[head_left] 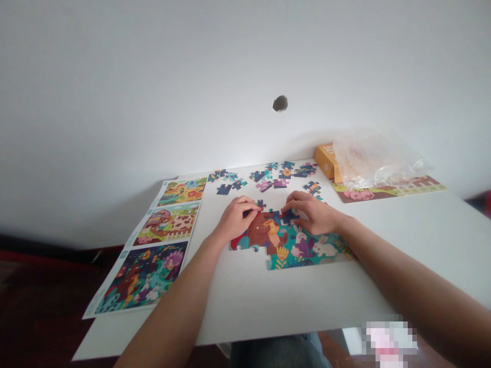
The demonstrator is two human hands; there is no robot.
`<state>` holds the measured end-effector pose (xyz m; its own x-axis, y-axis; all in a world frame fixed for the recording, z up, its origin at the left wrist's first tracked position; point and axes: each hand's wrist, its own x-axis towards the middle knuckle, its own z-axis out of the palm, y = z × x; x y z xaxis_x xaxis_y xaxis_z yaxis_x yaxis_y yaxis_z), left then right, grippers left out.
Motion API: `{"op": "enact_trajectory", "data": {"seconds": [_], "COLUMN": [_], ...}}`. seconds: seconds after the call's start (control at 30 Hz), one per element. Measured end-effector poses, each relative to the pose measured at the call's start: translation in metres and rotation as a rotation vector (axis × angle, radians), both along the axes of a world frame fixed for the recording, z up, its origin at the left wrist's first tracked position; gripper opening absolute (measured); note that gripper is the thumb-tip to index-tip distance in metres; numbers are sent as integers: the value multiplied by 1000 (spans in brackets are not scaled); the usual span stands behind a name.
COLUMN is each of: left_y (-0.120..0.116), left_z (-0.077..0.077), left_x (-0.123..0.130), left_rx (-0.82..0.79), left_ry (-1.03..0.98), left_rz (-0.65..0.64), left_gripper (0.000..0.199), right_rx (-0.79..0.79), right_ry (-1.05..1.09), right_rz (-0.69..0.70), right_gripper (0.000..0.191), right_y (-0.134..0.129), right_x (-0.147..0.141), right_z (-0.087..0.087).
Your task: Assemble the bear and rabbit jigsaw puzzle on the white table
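A partly joined jigsaw puzzle [274, 248] lies on the white table, showing a brown bear, white rabbits and flowers. At its upper left edge my left hand [238, 219] is closed, thumb and fingertips pinched on a puzzle piece beside the bear. My right hand [315, 212] bends over the top edge, its thumb and fingers around a dark blue puzzle piece [288, 218]. That piece touches the joined part; whether it is locked in, I cannot tell. Another small dark piece [261, 204] lies just above my left fingertips.
Loose puzzle pieces [264, 176] are scattered along the back. On the left lies a reference sheet [163, 225] with three pictures, overhanging the table edge. At the back right are an orange box [325, 161], a clear plastic bag [378, 163] and a farm picture [399, 189].
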<state>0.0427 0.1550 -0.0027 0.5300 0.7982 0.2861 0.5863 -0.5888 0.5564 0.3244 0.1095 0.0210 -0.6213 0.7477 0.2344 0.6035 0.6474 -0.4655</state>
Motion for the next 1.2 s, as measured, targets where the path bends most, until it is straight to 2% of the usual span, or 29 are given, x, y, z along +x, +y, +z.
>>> {"op": "enact_trajectory", "data": {"seconds": [0.5, 0.6, 0.67, 0.73, 0.83, 0.93, 1.0, 1.1, 1.2], "left_y": [-2, -2, -1, 3, 13, 23, 27, 27, 26], "left_z": [1, 1, 0, -3, -9, -15, -16, -14, -13], "left_x": [1, 1, 0, -4, -16, -28, -34, -37, -36], "left_rx": [6, 23, 48, 98, 187, 203, 158, 93, 97], "left_ry": [-13, -17, -14, -2, 51, 167, 246, 322, 308], "left_rz": [-12, -16, -3, 56, 257, 504, 614, 645, 622], "left_gripper": [20, 21, 21, 21, 22, 26, 35, 40, 35], "right_rx": [-39, -15, 15, 42, 68, 91, 103, 114, 131], "right_ry": [11, 2, -1, -15, -55, -83, -85, -82, -76], "right_rz": [-4, -54, -141, -249, -360, -393, -395, -392, -395], "right_gripper": [34, 32, 29, 29, 29, 28, 26, 24, 24], "right_y": [-1, 0, 1, 4, 8, 11, 13, 16, 18], "right_x": [-2, -3, -3, -2, 0, 2, 3, 4, 4], "right_z": [-2, -7, -10, -14, -18, -20, -22, -25, -29]}}
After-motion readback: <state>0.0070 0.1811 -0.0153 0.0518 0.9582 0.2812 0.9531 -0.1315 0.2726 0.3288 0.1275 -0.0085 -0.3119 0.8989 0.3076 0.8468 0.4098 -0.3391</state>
